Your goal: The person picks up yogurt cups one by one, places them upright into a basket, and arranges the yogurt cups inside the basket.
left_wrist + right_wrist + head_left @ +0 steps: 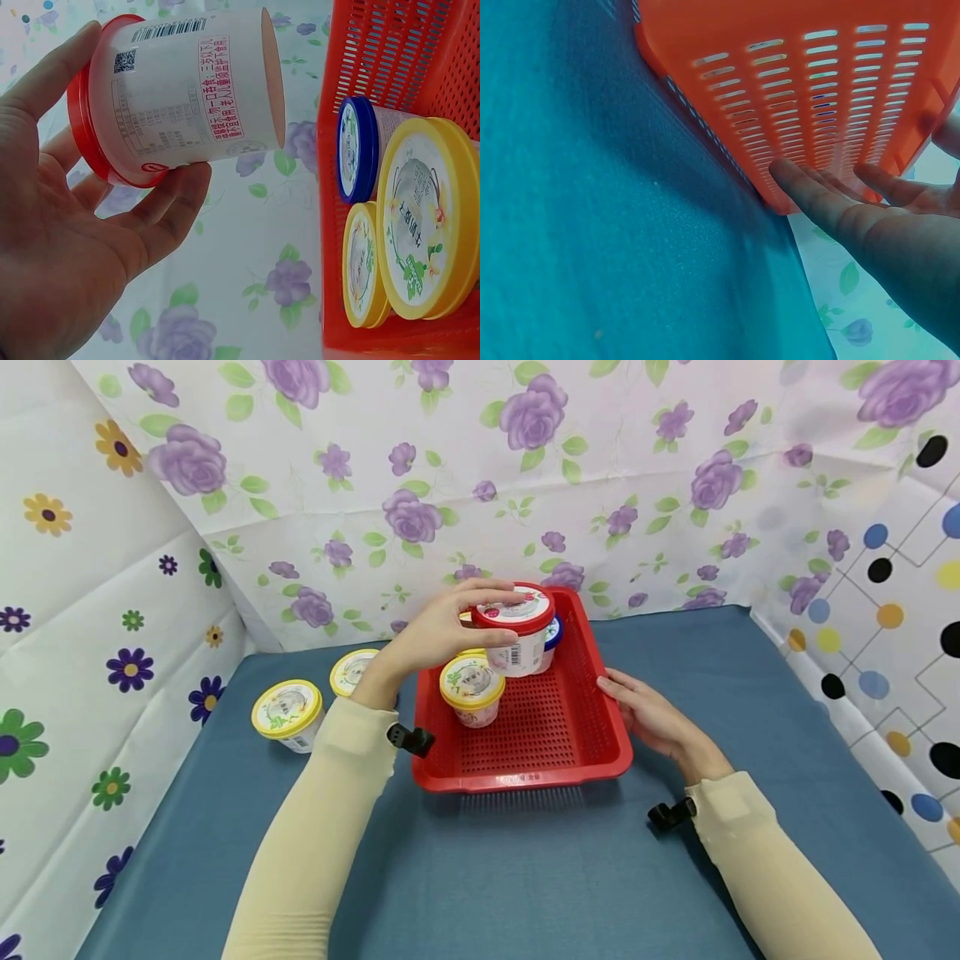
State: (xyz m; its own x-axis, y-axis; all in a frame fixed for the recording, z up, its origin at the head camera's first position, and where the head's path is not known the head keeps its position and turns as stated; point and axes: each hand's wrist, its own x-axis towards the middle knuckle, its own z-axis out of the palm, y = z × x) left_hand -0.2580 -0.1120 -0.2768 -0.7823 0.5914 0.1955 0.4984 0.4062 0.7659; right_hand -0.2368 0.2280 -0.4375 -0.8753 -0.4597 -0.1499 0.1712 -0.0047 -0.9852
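Note:
My left hand [438,627] grips a white tub with a red lid [522,652], thumb and fingers about its lid and upper side. The tub is above the far part of a red perforated plastic basket [517,779]. Inside the basket stand a yellow-lidded tub [471,689], a smaller yellow-lidded tub [361,264] and a blue-lidded tub [358,150]; the raised tub partly hides them in the head view. At the basket's right side my right hand [660,720] holds it, thumb at the rim, the other fingers along the outer wall.
Two yellow-lidded tubs [287,714] stand on the blue cloth [480,877] left of the basket, the farther one [351,670] partly behind my left forearm. A flowered sheet [480,485] hangs behind the table, with patterned sheets at both sides.

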